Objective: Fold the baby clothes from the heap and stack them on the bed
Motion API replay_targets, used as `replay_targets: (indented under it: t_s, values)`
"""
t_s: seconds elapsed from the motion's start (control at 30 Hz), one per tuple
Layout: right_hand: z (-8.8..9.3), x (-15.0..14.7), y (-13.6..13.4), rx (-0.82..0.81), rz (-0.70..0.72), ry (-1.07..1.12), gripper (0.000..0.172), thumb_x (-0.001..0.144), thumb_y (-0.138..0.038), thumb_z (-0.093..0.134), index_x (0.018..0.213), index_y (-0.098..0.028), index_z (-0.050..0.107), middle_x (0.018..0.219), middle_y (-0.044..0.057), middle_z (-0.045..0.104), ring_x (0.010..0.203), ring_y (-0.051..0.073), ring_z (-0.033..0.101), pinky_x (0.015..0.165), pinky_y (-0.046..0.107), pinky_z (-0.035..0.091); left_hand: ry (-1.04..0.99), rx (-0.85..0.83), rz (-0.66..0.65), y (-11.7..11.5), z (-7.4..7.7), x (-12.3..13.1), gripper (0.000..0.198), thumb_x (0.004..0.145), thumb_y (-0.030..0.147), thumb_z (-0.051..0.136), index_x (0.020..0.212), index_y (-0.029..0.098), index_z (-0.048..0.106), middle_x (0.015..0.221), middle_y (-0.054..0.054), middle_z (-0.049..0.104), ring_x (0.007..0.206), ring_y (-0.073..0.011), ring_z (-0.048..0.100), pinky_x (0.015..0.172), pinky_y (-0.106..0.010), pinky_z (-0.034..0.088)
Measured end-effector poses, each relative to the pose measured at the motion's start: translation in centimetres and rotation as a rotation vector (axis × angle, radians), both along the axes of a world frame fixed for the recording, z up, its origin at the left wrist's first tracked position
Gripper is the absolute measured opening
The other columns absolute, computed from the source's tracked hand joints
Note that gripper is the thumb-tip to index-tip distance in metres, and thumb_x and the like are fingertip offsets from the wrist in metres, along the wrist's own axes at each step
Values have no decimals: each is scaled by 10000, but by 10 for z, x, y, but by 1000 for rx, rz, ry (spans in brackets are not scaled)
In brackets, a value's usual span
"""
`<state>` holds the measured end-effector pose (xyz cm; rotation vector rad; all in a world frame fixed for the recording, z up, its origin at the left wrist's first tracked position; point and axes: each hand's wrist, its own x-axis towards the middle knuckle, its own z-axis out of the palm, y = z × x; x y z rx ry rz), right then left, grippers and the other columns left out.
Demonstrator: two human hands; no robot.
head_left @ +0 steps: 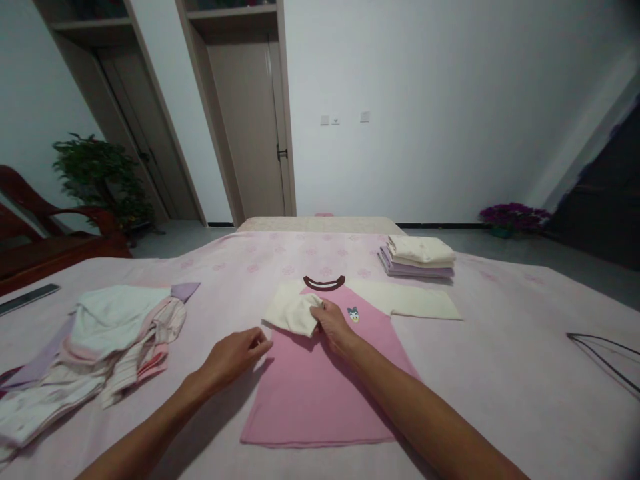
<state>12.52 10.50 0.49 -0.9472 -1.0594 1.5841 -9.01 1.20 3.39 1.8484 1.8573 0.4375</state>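
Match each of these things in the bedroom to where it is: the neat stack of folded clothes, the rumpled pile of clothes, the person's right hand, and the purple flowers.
Things:
1. Neat stack of folded clothes
2. Rumpled pile of clothes
3. Right hand
4. Purple flowers

Places:
A. On the floor beyond the bed
B. On the cream sleeve of the pink T-shirt
C. On the bed, beyond the T-shirt
D. On the bed, left of the T-shirt

Pairs: 1-C, 2-D, 3-B, 4-A

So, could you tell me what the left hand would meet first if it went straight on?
Probably the folded cream sleeve of the pink T-shirt with the brown collar, just ahead of the left hand, though depth is hard to judge here.
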Motion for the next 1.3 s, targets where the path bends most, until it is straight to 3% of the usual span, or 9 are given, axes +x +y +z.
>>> replay_targets:
  t_s: [0.1, 0.3, 0.43, 0.57, 0.73, 0.87, 1.0, 1.1, 1.3]
  values:
    - [10, 15, 15, 57, -44, -4, 223, 649, -271, 664, 844, -165, 666, 735, 10, 691, 627, 141, 593, 536, 221, 452, 268, -64, -24, -29, 2, -1, 330, 842, 554, 551, 842, 239, 651, 811, -12, 716, 749, -212, 628, 612, -291, 292]
    - [24, 32, 40, 91, -84, 27, 271, 627, -327, 723, 844, -169, 688, 812, 26, 724, 721, 161, 622, 652, 253, 490, 308, -57, -39, -61, -10, 18, 155, 799, 380, 558, 784, 228, 579, 784, -3, 677, 722, -185, 592, 620, -287, 266]
    - [33, 41, 49, 75, -87, 22, 321, 639, -352, 725, 903, -174, 689, 796, 11, 712, 692, 152, 610, 622, 257, 487, 183, -34, -9, -61, -13, 19, 146, 833, 366, 522, 771, 233, 529, 745, 6, 657, 701, -181, 578, 609, -280, 268]
    - [48, 50, 53, 67, -100, 39, 357, 647, -373, 744, 946, -191, 676, 790, -3, 703, 667, 142, 606, 605, 257, 487, 7, 21, -48, -56, 1, 29, 159, 876, 394, 522, 815, 248, 537, 721, 21, 658, 655, -168, 581, 590, -266, 287]
    - [77, 72, 55, 138, -121, 75, 415, 601, -379, 793, 942, -169, 684, 791, 9, 702, 669, 139, 590, 612, 250, 470, -111, 63, -170, -48, 18, 71, 128, 866, 355, 560, 813, 248, 608, 764, -10, 700, 682, -182, 610, 609, -266, 326]
    - [94, 90, 51, 215, -100, 2, 396, 604, -389, 784, 909, -156, 687, 749, -4, 677, 638, 123, 556, 598, 235, 421, -157, -29, -278, -43, 12, 101, 139, 847, 343, 578, 870, 254, 682, 806, -26, 742, 729, -207, 652, 631, -273, 365]
    - [90, 95, 44, 293, -81, -186, 292, 661, -404, 721, 815, -160, 676, 646, -35, 608, 572, 106, 484, 547, 224, 341, -244, -124, -277, -28, 0, 103, 203, 843, 372, 568, 828, 225, 707, 757, -33, 734, 693, -203, 646, 604, -272, 379]
    - [79, 90, 35, 376, -9, -330, 260, 765, -427, 643, 810, -176, 689, 628, -36, 586, 560, 115, 457, 535, 230, 317, -466, -122, -137, -1, -7, 93, 291, 836, 449, 574, 823, 182, 689, 731, -51, 709, 657, -190, 631, 585, -267, 405]
    - [58, 68, -5, 850, 128, -757, 219, 921, -272, 524, 969, -232, 734, 1006, 39, 724, 901, 195, 612, 795, 298, 424, -947, -24, 94, 58, -14, 83, 560, 726, 599, 682, 1044, 139, 649, 963, -106, 707, 860, -203, 666, 768, -299, 498]
